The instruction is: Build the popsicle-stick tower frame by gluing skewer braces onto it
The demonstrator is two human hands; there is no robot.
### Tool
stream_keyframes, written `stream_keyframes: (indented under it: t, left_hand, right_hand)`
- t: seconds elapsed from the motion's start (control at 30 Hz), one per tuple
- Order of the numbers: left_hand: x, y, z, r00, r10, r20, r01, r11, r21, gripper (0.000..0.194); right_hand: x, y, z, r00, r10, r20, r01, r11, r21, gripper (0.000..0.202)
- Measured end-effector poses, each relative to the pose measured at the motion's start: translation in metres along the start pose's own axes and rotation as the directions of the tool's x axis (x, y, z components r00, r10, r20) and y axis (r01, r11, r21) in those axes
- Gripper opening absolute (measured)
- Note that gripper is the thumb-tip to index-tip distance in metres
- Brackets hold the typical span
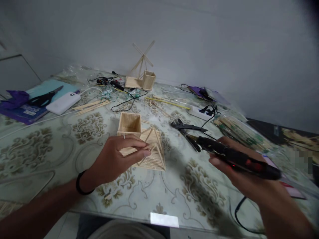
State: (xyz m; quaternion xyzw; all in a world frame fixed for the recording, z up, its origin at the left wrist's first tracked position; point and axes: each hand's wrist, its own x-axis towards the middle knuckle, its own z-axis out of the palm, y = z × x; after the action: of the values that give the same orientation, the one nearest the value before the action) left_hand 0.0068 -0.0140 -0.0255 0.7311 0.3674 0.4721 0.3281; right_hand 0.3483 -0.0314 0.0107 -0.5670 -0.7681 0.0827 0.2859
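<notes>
My left hand point(124, 154) pinches the tip of a thin wooden stick point(152, 146) between thumb and fingers, above a small stick-built model. This model has a flat slatted base point(156, 161), a square open-topped box point(130, 123) and slanted sticks meeting at peaks. Exactly where the pinched stick joins the frame is hidden by my fingers. Over to the right, my right hand point(234, 162) is wrapped around a black glue gun point(239, 157) with a small red light. Its nozzle points left, apart from the model. Black-handled pliers point(185, 129) lie just beyond the nozzle.
A windmill-like stick model point(144, 73) stands at the back by the wall. On the left lie scissors point(46, 97), a white power bank point(63, 103) and loose sticks point(91, 107). A power strip point(200, 113) and bagged sticks point(243, 134) are on the right; cords trail across the table.
</notes>
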Motion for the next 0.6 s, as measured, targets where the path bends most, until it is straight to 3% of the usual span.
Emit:
stream_keyframes:
  t: [0.1, 0.2, 0.37, 0.6]
  left_hand:
    - [0.0, 0.001, 0.0, 1.0, -0.004, 0.0, 0.004, 1.0, 0.012, 0.005]
    - [0.0, 0.002, 0.0, 1.0, -0.012, -0.006, 0.012, 1.0, 0.012, 0.006]
    - [-0.001, 0.001, 0.002, 1.0, -0.026, -0.014, 0.027, 0.999, 0.019, 0.007]
    - [-0.001, 0.003, 0.0, 1.0, -0.027, -0.011, 0.027, 1.0, 0.014, 0.007]
  right_hand:
    - [0.007, -0.031, 0.0, 0.975, -0.217, -0.036, 0.22, 0.967, 0.13, 0.035]
    - [0.009, -0.048, 0.012, 0.939, -0.342, -0.026, 0.338, 0.907, 0.251, 0.027]
    - [0.007, -0.052, 0.031, 0.924, -0.382, 0.007, 0.361, 0.877, 0.316, 0.023]
    - [0.005, -0.05, 0.032, 0.915, -0.401, 0.044, 0.369, 0.876, 0.311, 0.022]
